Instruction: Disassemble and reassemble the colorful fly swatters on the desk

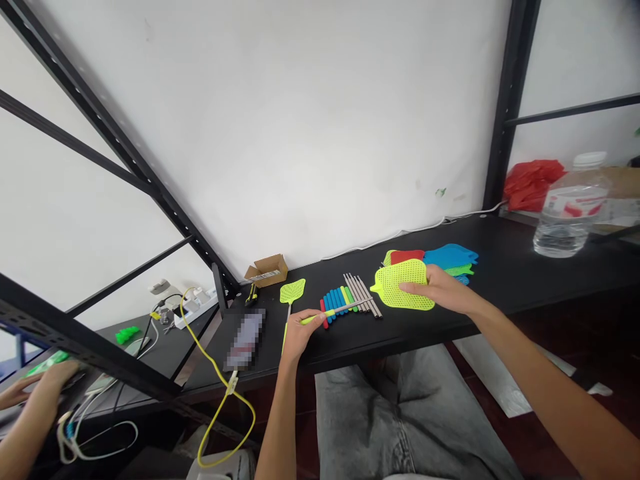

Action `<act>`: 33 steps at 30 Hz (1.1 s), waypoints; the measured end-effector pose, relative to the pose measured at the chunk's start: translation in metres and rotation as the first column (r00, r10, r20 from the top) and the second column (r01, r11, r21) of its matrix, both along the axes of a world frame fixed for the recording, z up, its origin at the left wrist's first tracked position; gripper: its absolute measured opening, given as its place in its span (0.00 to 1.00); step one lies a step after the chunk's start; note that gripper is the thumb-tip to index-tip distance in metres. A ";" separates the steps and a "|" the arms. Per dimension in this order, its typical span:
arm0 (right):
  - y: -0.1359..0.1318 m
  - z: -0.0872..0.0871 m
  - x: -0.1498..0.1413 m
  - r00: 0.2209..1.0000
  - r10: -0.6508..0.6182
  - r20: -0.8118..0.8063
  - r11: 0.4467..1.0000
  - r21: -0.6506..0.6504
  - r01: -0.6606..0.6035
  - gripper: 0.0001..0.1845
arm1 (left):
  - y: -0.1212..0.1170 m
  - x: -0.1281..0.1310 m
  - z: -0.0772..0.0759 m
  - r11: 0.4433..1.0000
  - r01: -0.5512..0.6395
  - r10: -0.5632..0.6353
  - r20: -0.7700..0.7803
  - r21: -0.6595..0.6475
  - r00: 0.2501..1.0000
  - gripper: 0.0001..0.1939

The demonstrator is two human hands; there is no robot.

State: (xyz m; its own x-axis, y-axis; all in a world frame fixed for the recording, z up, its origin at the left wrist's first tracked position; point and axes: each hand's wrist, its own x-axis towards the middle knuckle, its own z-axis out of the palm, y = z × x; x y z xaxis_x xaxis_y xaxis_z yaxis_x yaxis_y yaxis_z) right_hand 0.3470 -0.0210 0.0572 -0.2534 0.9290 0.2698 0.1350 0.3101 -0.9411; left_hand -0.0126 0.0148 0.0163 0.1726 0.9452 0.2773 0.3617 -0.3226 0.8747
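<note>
My left hand [301, 333] is closed round the yellow grip of a fly swatter handle [345, 308], whose metal rod points right. In my right hand [440, 290] is a yellow perforated fly swatter head [404, 285], pinched by its broad end with its socket turned toward the rod. The rod tip and the socket look close but apart. Between my hands, on the black shelf, lies a row of coloured grips [336, 300] in red, blue, yellow and green, beside several metal rods [361, 290]. A whole yellow fly swatter [292, 291] rests left of them.
Behind my right hand is a pile of swatter heads [450, 255] in blue, red and green. A water bottle [570, 207] stands at the right. To the left are a small cardboard box [269, 269], a blurred phone [245, 340], a yellow cable [213, 360] and another person's hands [50, 380].
</note>
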 end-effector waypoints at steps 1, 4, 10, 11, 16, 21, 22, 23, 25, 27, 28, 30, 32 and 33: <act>0.001 -0.003 -0.003 1.000 0.015 0.013 1.000 -0.011 -0.015 0.24 | 0.000 0.000 0.000 1.000 0.001 -0.001 0.001 0.000 1.000 0.17; 0.002 -0.010 -0.014 0.997 0.081 -0.012 0.995 -0.057 -0.082 0.24 | 0.000 0.000 0.000 1.000 0.003 -0.003 0.003 -0.001 1.000 0.17; -0.002 -0.017 -0.041 0.905 0.180 -0.385 0.953 -0.161 -0.258 0.32 | -0.002 0.001 0.003 1.000 0.013 -0.013 -0.002 -0.002 1.000 0.17; -0.003 -0.018 -0.045 0.879 0.177 -0.442 0.946 -0.170 -0.276 0.32 | -0.003 0.001 0.003 1.000 0.015 -0.015 -0.003 -0.002 1.000 0.16; 0.000 -0.022 -0.048 0.742 0.155 -0.652 0.911 -0.196 -0.363 0.32 | -0.004 0.001 0.005 1.000 0.019 -0.019 0.004 -0.003 1.000 0.14; 0.005 -0.023 -0.036 0.688 0.093 -0.720 0.903 -0.230 -0.362 0.30 | -0.001 -0.001 0.002 1.000 -0.007 0.007 0.025 -0.013 1.000 0.17; 0.006 -0.023 -0.033 0.691 0.087 -0.717 0.896 -0.248 -0.369 0.30 | -0.001 -0.002 0.001 1.000 -0.012 0.012 0.029 -0.014 1.000 0.17; 0.006 -0.023 -0.031 0.699 0.083 -0.711 0.885 -0.270 -0.379 0.29 | 0.000 -0.002 0.000 1.000 -0.016 0.017 0.031 -0.014 0.999 0.18; 0.006 -0.022 -0.026 0.715 0.082 -0.695 0.858 -0.315 -0.405 0.28 | 0.000 -0.002 -0.001 1.000 -0.024 0.024 0.034 -0.013 0.999 0.18; 0.006 -0.021 -0.024 0.721 0.090 -0.687 0.833 -0.345 -0.432 0.27 | 0.000 -0.001 -0.001 0.999 -0.032 0.032 0.036 -0.009 0.999 0.18; 0.005 -0.021 -0.023 0.719 0.095 -0.689 0.824 -0.351 -0.445 0.27 | 0.000 -0.001 -0.001 0.999 -0.035 0.036 0.037 -0.007 0.999 0.19; 0.004 -0.020 -0.021 0.705 0.101 -0.702 0.811 -0.353 -0.467 0.25 | 0.000 -0.001 -0.001 0.999 -0.040 0.040 0.039 -0.004 0.998 0.20; 0.003 -0.019 -0.020 0.699 0.105 -0.707 0.805 -0.352 -0.477 0.24 | 0.000 -0.002 -0.001 0.999 -0.042 0.042 0.043 -0.003 0.998 0.20; 0.002 -0.019 -0.019 0.703 0.108 -0.702 0.806 -0.352 -0.475 0.23 | 0.000 -0.002 -0.001 0.999 -0.043 0.043 0.046 -0.003 0.998 0.20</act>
State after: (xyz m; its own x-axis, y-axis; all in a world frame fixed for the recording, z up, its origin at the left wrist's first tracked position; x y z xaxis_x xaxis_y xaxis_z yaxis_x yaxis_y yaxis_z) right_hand 0.3277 -0.0188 0.0380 -0.4774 0.8785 0.0175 -0.5496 -0.2830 -0.7860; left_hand -0.0148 0.0152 0.0152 0.1193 0.9519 0.2821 0.3348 -0.3061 0.8912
